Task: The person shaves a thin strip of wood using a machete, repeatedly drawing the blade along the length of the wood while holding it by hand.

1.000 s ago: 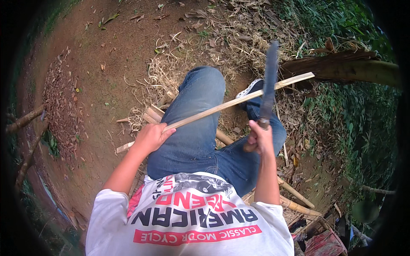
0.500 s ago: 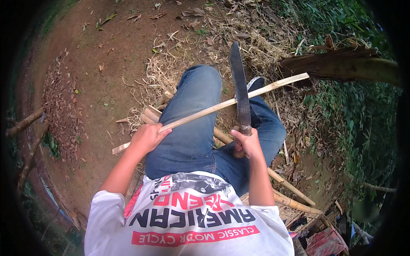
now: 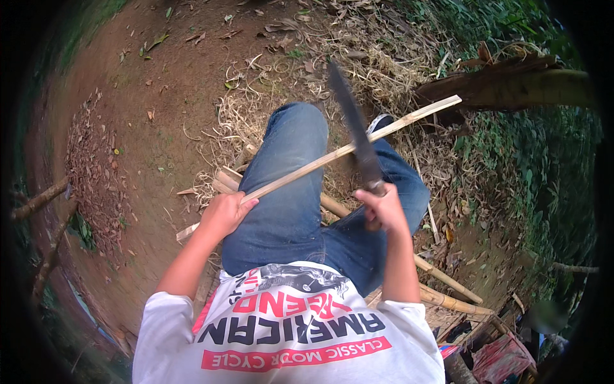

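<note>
1. Covering most of the frame, bare reddish dirt ground [image 3: 160,115] runs from upper left to centre, with green undergrowth [image 3: 543,179] filling the right side.
2. Pale shavings and dry straw litter [image 3: 384,64] lie heaped at top centre, around and beyond the knees.
3. Seated person in blue jeans [image 3: 291,185] at centre frame; white printed shirt along the lower edge.
4. Dark split log [image 3: 511,83] at upper right, just past the far end of the strip.
5. Spare bamboo lengths [image 3: 448,281] lie at lower right beside the legs; more ends show at centre left by the near knee.
6. Long bamboo strip [image 3: 320,163] crosses the lap on a diagonal, low end at centre left, high end at upper right.
7. Machete blade [image 3: 355,128], dark, points up and slightly left from the right hand; it crosses over the strip near mid-length. A second ago it stood further right and more upright, so it has swung in toward the strip: reads as a shaving stroke being set.
8. Left hand [image 3: 224,214], centre left, fingers wrapped closed around the strip's lower part, same place as before.
9. Right hand [image 3: 382,208], centre right, fingers clenched tight on the machete handle.
</note>
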The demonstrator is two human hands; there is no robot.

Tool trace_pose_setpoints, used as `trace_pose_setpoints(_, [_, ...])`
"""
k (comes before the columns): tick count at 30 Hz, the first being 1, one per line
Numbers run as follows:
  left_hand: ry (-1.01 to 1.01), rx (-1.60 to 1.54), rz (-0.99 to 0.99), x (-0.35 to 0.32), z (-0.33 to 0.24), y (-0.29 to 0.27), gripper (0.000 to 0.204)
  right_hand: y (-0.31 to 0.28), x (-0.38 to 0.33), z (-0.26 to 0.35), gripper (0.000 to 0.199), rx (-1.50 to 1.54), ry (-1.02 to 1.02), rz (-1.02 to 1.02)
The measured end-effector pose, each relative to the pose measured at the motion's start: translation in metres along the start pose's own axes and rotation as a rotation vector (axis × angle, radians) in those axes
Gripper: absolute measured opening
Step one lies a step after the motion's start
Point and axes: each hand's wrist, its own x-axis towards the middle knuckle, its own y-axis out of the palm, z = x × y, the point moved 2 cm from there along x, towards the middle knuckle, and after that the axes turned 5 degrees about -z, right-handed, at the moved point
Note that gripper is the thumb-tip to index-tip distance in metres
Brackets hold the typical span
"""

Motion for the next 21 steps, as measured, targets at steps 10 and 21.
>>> trace_pose_setpoints(10, [0.014,-0.025,-0.005,0.0,0.005,0.003,0.048,0.066,-0.025,-0.009,0.027,-0.149,0.066,0.212])
trace_pose_setpoints(21, [-0.004,-0.001,-0.002,0.001,-0.002,0.002,0.052,0.075,-0.016,-0.028,0.021,0.03,0.059,0.097])
